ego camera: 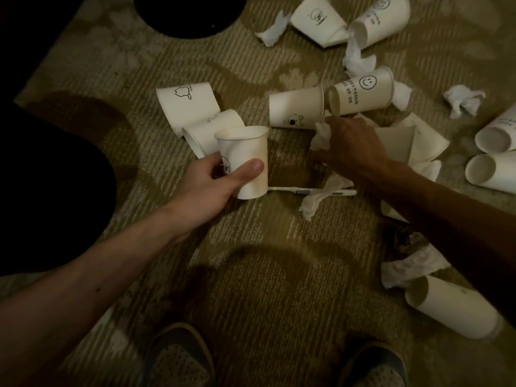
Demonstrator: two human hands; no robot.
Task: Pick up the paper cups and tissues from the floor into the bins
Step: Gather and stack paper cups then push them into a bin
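Note:
My left hand [220, 177] grips a white paper cup [245, 155] upright, just above the carpet at centre. My right hand [349, 146] holds a crumpled tissue [321, 136] to the right of it. Several more white paper cups lie on their sides around them, such as a bear-print cup [296, 108] and a smiley cup [363, 92] behind my right hand, and two cups [190, 107] behind the held one. Crumpled tissues lie scattered, one [318, 198] in front of my right hand, another [463, 100] at the right.
A dark round bin [190, 15] stands at the top left, and a second dark shape [55, 191] fills the left edge. A white toothbrush [287, 189] lies on the patterned carpet under a tissue. My two slippered feet [178, 356] are at the bottom.

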